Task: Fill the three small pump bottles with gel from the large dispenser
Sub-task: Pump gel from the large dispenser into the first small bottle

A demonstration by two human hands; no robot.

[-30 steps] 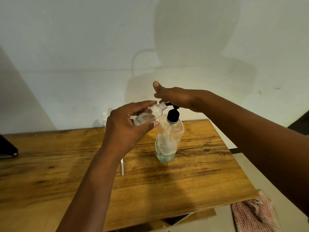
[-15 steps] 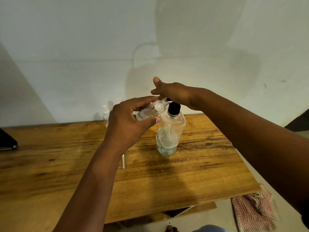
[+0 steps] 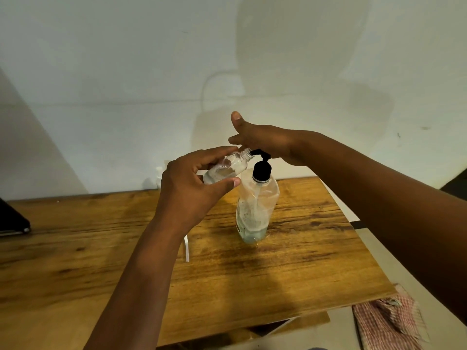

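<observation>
One small bottle [image 3: 225, 168], gripped in the left hand [image 3: 194, 188], looks partly filled (right hand [image 3: 267, 144] presses the dispenser [image 3: 256, 205] flat-fingered); others remain.

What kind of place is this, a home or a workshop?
Most likely a plain room in a home, though I cannot be sure: a wooden table pushed against a bare white wall, and a red checked cloth lying on the floor beside it.

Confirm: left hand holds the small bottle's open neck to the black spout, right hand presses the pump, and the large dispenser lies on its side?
Not quite: in the head view the large dispenser stands upright on the wooden table; the rest holds.
</observation>
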